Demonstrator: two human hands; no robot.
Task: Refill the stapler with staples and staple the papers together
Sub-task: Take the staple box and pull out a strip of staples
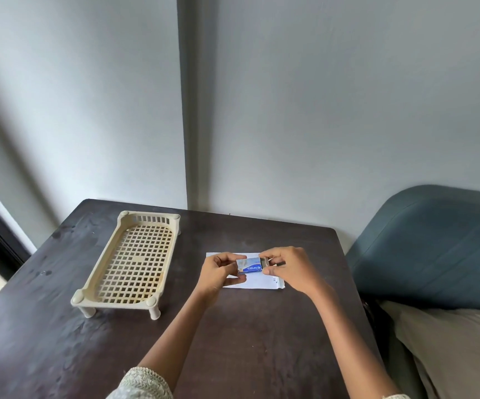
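You hold the staple box just above the papers, right of the table's middle and nearer its far edge than its near one: your left hand pinches the box's left end, and your right hand pinches the grey tray end showing at its right. The box's long axis runs left to right, parallel to the table's far edge, opening toward your right hand. Risk: pulled too fast, the tray could come free and scatter staples over the papers; no stapler is visible.
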